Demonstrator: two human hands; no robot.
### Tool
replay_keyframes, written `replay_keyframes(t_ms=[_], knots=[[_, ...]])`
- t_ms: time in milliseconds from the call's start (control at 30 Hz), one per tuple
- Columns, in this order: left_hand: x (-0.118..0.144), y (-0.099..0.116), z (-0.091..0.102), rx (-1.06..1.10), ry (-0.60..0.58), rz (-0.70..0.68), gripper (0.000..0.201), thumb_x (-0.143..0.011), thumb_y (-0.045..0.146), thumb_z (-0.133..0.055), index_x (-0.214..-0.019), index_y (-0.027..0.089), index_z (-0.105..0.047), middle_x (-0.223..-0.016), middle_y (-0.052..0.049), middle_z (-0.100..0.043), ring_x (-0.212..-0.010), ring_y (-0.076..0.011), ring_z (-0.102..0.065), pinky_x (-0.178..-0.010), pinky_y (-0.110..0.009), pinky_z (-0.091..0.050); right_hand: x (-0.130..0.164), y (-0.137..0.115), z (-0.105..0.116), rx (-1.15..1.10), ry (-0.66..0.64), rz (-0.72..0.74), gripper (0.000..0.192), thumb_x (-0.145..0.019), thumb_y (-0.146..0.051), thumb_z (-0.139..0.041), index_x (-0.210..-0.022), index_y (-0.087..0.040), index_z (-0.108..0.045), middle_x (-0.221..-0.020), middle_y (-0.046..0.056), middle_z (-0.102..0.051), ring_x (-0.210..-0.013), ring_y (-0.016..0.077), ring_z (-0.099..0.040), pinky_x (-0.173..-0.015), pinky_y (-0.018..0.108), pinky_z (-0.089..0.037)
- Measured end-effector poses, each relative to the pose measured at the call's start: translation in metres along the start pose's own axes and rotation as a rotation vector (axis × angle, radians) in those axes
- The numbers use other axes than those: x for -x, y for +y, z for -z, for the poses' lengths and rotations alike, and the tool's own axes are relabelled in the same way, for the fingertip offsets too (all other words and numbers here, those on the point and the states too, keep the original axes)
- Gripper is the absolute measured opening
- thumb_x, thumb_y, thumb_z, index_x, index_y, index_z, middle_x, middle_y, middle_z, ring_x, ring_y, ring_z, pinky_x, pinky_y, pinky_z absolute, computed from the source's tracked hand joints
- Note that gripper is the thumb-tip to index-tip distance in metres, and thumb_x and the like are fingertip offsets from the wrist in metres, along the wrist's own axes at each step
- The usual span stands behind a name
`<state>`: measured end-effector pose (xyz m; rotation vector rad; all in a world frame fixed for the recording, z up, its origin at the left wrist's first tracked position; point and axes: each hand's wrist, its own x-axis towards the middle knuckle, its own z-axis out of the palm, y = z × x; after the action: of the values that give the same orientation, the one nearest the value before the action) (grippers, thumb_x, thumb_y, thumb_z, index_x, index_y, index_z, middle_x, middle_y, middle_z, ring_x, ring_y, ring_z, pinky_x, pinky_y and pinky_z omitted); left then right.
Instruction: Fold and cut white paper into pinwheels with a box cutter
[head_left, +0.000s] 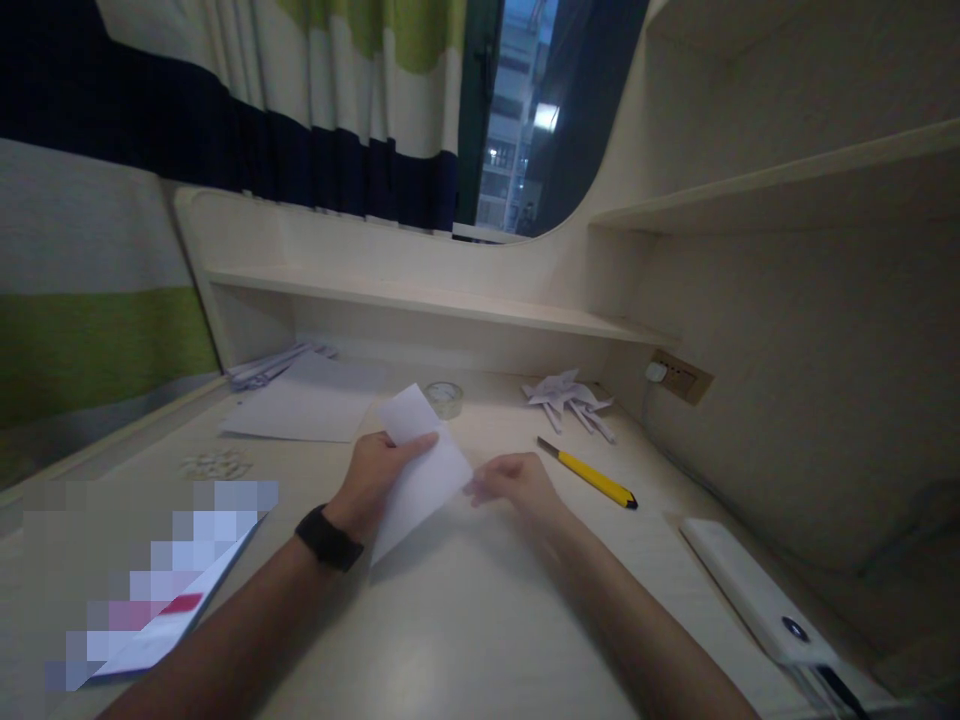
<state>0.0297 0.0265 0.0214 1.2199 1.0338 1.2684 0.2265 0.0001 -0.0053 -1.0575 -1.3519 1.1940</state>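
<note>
Head view, frame centre: left hand (pixel 379 472) is pinching folded paper (pixel 420 470); right hand (pixel 517 483) is gripping its right edge.

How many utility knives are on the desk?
1. The yellow utility knife lies on the desk, just beyond the right hand, which touches the paper that the left hand grips.

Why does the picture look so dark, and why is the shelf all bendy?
Head view: the room is dim, night shows outside the window; the wide lens curves the shelf; the right hand is blurred at the paper, the left hand sharper; one patch at lower left is pixelated.
</note>
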Motion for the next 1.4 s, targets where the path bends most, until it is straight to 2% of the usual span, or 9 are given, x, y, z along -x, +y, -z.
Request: replay_keyframes(t_ms=[133,267,500,667,933,1033,1133,1233,1400], knots=[[-0.003,-0.003,0.0,0.019,0.03,-0.012,0.031,-0.064,0.034,-0.077,-0.078,0.007,-0.07,-0.078,-0.012,-0.072,-0.062,-0.0202,-0.065,-0.05,-0.024,-0.048,-0.002,-0.003,0.015,0.069,-0.089,-0.008,0.033,-0.062,-0.041,-0.077,-0.071,-0.01,-0.072,-0.071,0.011,-0.072,-0.056,0.0171,-0.066,-0.06,0.031,-0.054],[-0.005,-0.001,0.001,0.183,0.048,0.024,0.033,-0.064,0.034,-0.079,-0.081,0.007,-0.068,-0.08,-0.011,-0.072,-0.063,-0.0187,-0.065,-0.053,-0.025,-0.05,-0.006,-0.003,0.022,0.034,-0.015,-0.033,0.034,-0.06,-0.041,-0.079,-0.073,-0.01,-0.071,-0.07,0.011,-0.073,-0.056,0.0176,-0.067,-0.061,0.031,-0.055],[0.001,-0.009,-0.007,0.305,-0.037,0.083,0.031,-0.062,0.031,-0.081,-0.077,0.007,-0.067,-0.074,-0.009,-0.071,-0.059,-0.017,-0.063,-0.052,-0.025,-0.05,-0.002,0.005,-0.01,-0.037,0.066,0.017,0.049,-0.066,-0.059,-0.068,-0.083,-0.012,-0.07,-0.075,0.01,-0.072,-0.057,0.0188,-0.068,-0.058,0.03,-0.055],[0.004,-0.02,-0.013,0.24,-0.109,0.074,0.034,-0.065,0.035,-0.079,-0.08,0.007,-0.068,-0.079,-0.012,-0.071,-0.063,-0.0195,-0.064,-0.055,-0.027,-0.05,-0.002,0.011,-0.018,-0.06,0.221,0.015,0.044,-0.056,-0.056,-0.076,-0.066,-0.013,-0.068,-0.056,0.006,-0.067,-0.051,0.0178,-0.064,-0.054,0.03,-0.054],[0.006,-0.024,-0.016,0.22,-0.315,0.088,0.029,-0.07,0.036,-0.074,-0.079,0.009,-0.071,-0.083,-0.013,-0.072,-0.071,-0.0216,-0.065,-0.063,-0.029,-0.05,-0.005,0.006,-0.004,-0.101,0.291,0.089,0.033,-0.057,-0.045,-0.079,-0.071,-0.015,-0.071,-0.062,0.004,-0.069,-0.057,0.016,-0.062,-0.058,0.031,-0.054],[0.002,-0.016,-0.006,0.187,-0.379,0.029,0.022,-0.07,0.031,-0.074,-0.076,0.01,-0.071,-0.085,-0.012,-0.072,-0.079,-0.023,-0.066,-0.07,-0.031,-0.051,-0.007,-0.004,0.01,-0.113,0.326,0.135,0.031,-0.06,-0.043,-0.078,-0.074,-0.016,-0.072,-0.064,0.003,-0.069,-0.058,0.0153,-0.061,-0.057,0.029,-0.051],[-0.007,-0.004,0.01,0.293,-0.375,-0.003,0.03,-0.072,0.033,-0.071,-0.095,0.014,-0.071,-0.101,-0.012,-0.071,-0.09,-0.0256,-0.066,-0.079,-0.035,-0.05,-0.008,-0.017,0.029,-0.114,0.363,0.164,0.028,-0.062,-0.041,-0.076,-0.074,-0.017,-0.072,-0.061,0.001,-0.066,-0.053,0.012,-0.055,-0.052,0.025,-0.046],[-0.013,0.009,0.024,0.394,-0.306,-0.046,0.036,-0.076,0.042,-0.062,-0.101,0.017,-0.071,-0.11,-0.012,-0.068,-0.096,-0.0245,-0.064,-0.082,-0.034,-0.049,-0.005,-0.026,0.043,0.035,0.207,0.1,0.026,-0.061,-0.039,-0.077,-0.067,-0.015,-0.071,-0.057,0.001,-0.064,-0.05,0.0108,-0.052,-0.049,0.023,-0.04],[-0.014,0.015,0.024,-0.212,-0.524,-0.085,0.029,-0.072,0.038,-0.069,-0.091,0.017,-0.074,-0.094,-0.01,-0.073,-0.084,-0.023,-0.065,-0.07,-0.027,-0.047,0.0,-0.023,0.043,0.255,-0.094,0.023,0.028,-0.063,-0.041,-0.075,-0.068,-0.014,-0.072,-0.058,0.002,-0.065,-0.051,0.0108,-0.052,-0.05,0.023,-0.038]])
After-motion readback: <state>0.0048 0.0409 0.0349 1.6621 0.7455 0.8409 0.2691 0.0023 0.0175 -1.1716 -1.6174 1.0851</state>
